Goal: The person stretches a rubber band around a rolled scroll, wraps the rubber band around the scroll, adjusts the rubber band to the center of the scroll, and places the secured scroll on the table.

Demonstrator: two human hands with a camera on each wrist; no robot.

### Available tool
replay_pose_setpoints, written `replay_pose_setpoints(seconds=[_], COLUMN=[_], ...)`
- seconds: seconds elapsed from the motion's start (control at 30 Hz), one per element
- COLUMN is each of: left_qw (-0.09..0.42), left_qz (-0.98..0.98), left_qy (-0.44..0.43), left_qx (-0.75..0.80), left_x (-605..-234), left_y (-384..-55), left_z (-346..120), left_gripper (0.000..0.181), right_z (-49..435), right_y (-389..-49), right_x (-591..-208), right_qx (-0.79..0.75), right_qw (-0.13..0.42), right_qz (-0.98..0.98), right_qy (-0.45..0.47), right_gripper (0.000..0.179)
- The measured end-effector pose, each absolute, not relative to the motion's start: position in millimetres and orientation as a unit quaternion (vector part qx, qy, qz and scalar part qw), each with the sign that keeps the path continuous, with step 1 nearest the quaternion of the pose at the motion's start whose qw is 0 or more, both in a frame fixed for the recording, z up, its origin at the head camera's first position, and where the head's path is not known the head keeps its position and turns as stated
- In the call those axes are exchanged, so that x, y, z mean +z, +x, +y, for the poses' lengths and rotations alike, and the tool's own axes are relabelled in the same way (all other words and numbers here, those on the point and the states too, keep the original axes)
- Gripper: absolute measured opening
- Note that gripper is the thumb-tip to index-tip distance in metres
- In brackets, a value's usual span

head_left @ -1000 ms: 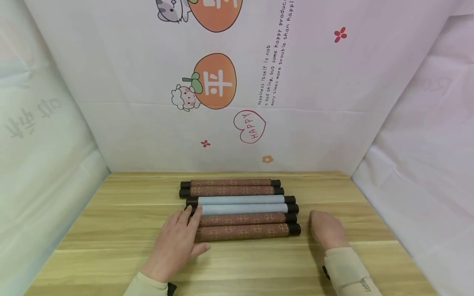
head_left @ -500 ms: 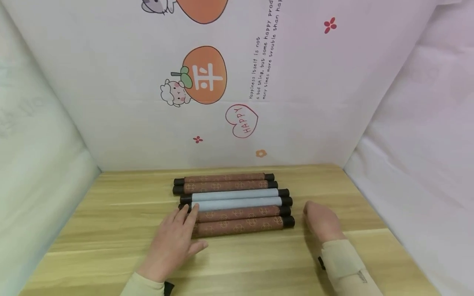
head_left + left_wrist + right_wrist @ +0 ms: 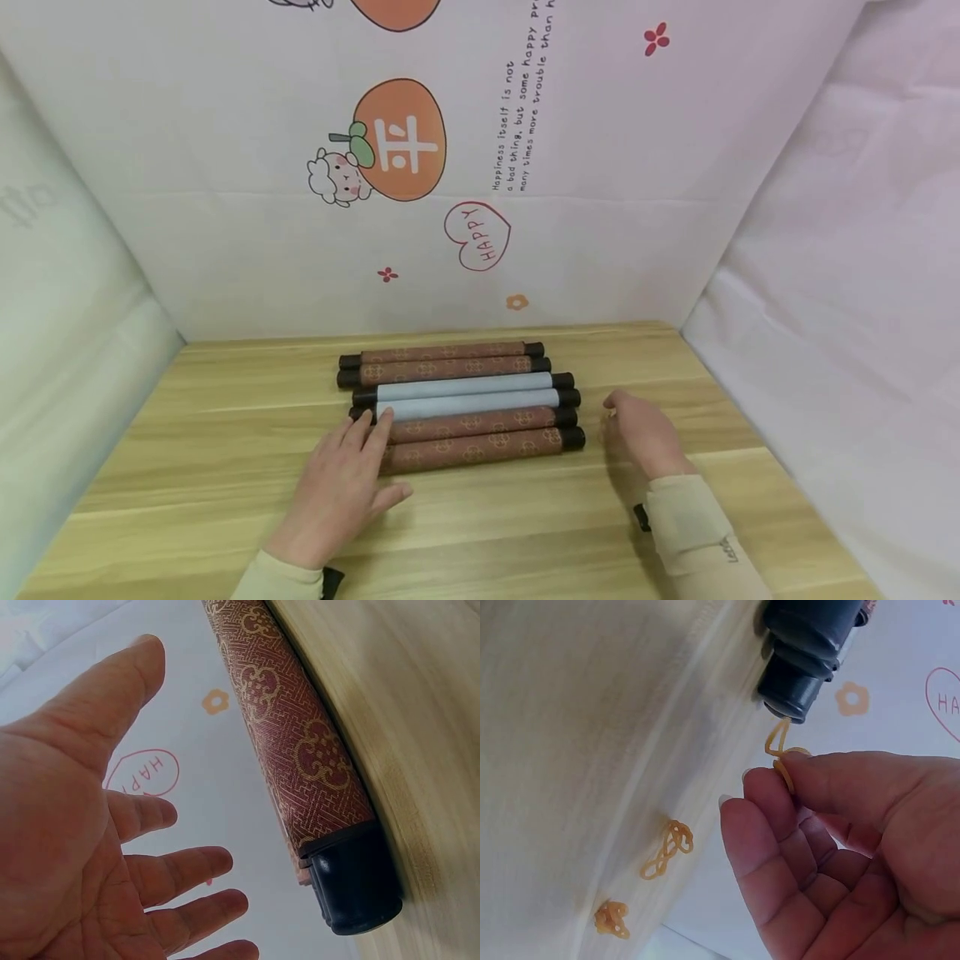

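Several rolled scrolls with black end knobs lie side by side on the table. The nearest pair is brown with gold patterns, as the front brown scroll [image 3: 480, 450] shows. Behind come two pale blue lengths [image 3: 468, 406], then more brown scrolls [image 3: 450, 353]. My left hand [image 3: 337, 483] lies with spread fingers over their left ends, its fingertips at the pale blue one; the left wrist view shows its open palm beside a brown scroll [image 3: 300, 742]. Right of the black knobs, my right hand [image 3: 645, 433] pinches a yellowish rubber band [image 3: 778, 739] between thumb and index finger.
Two small clumps of rubber bands, a looped one [image 3: 667, 849] and a bunched one [image 3: 612, 919], lie on the wooden table [image 3: 480, 533] near my right hand. White printed cloth [image 3: 247, 250] stands behind the table and along both sides.
The head view has shifted, so everything sits further left and higher. My right hand's fingertips have lifted a little and show more. The left hand keeps its place at the scrolls.
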State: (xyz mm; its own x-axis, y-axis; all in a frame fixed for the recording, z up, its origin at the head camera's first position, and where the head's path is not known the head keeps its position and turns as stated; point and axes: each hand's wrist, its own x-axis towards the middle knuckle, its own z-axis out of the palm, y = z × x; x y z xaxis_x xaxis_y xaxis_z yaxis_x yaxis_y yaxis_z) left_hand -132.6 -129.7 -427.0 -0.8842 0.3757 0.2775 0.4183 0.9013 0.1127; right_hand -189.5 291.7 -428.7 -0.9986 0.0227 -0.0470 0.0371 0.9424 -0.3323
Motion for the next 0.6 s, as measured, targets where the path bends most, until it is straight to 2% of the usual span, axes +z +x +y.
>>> replay_pose_setpoints(seconds=[0.33, 0.6], left_qw=[0.133, 0.145], left_qz=[-0.963, -0.956], left_qy=[-0.213, -0.232], left_qx=[-0.093, -0.11], left_x=[-429, -428], left_y=[-132, -131], left_z=[-128, -124], left_gripper=[0.096, 0.094], right_z=[295, 289], right_y=[-186, -182], right_x=[-421, -414], right_qx=[-0.177, -0.187], right_qw=[-0.002, -0.051], right_qz=[0.984, 0.981], right_qy=[0.007, -0.013], right_gripper=[0.038, 0.038])
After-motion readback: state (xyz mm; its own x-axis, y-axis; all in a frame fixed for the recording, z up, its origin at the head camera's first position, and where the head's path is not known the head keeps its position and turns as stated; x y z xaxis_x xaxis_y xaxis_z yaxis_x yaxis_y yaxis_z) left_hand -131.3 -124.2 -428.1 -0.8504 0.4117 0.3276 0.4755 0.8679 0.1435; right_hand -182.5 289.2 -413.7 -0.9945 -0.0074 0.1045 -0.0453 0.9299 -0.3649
